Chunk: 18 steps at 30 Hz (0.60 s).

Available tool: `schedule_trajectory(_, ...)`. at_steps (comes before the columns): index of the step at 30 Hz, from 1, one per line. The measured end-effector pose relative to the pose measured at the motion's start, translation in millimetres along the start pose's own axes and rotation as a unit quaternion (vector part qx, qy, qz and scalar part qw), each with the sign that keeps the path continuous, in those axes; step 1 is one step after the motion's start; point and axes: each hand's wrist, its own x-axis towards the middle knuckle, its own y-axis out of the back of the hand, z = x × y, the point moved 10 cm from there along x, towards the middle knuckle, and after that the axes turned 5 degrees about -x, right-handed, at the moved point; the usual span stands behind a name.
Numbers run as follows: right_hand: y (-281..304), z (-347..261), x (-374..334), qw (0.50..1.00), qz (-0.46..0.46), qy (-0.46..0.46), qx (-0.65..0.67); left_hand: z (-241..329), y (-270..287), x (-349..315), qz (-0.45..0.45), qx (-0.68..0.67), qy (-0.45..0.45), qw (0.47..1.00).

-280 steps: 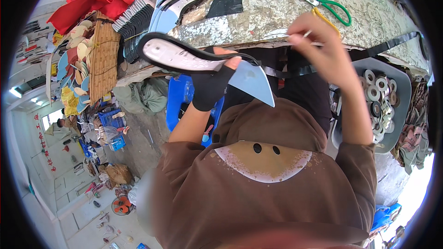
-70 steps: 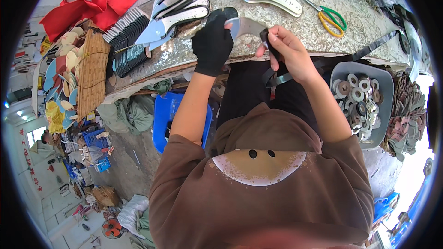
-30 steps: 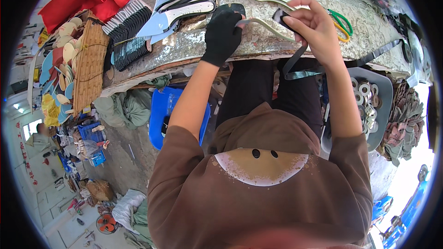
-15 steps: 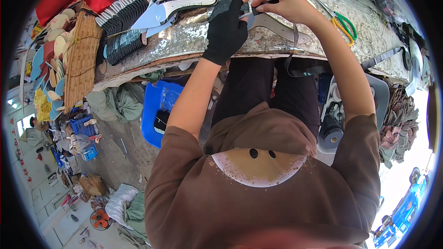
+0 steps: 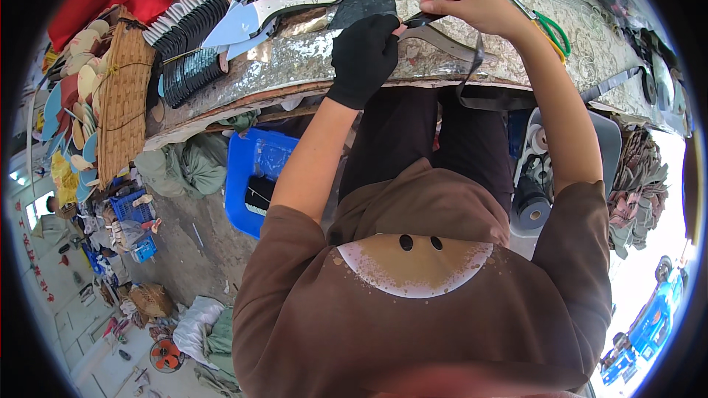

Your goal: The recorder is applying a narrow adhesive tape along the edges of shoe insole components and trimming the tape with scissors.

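My left hand, in a black fingerless glove, is closed on a pale insole-shaped piece at the bench's front edge. Its fingers hide the piece's left end. My bare right hand pinches a black strip, stretched between the two hands along the piece's upper edge. More of the strip hangs in a loop below the bench edge. Just beyond my gloved hand lies a dark rounded pad. Several blue-and-white insoles with black edging are piled to the left.
Green-and-yellow-handled scissors lie at right on the worn bench. Black-edged pieces stand in a row at left, beside a woven bamboo basket. Under the bench are a blue plastic stool and a grey bin holding rolls.
My right hand has moved slightly up and right, drawing the black strip away from my left hand. My left hand has shifted slightly down, uncovering more of the dark pad.
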Motion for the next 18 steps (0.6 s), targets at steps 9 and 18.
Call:
schedule_trajectory(9, -16.0, 20.4, -23.3, 0.994, 0.002, -0.091, -0.061, -8.5, -2.3, 16.2, -0.052, 0.032, 0.025, 0.998)
schedule_trajectory(18, -23.2, -46.0, -37.3, 0.864, 0.184, -0.018, -0.469, -11.9, -51.2, 50.9, -0.218, 0.121, -0.023, 0.968)
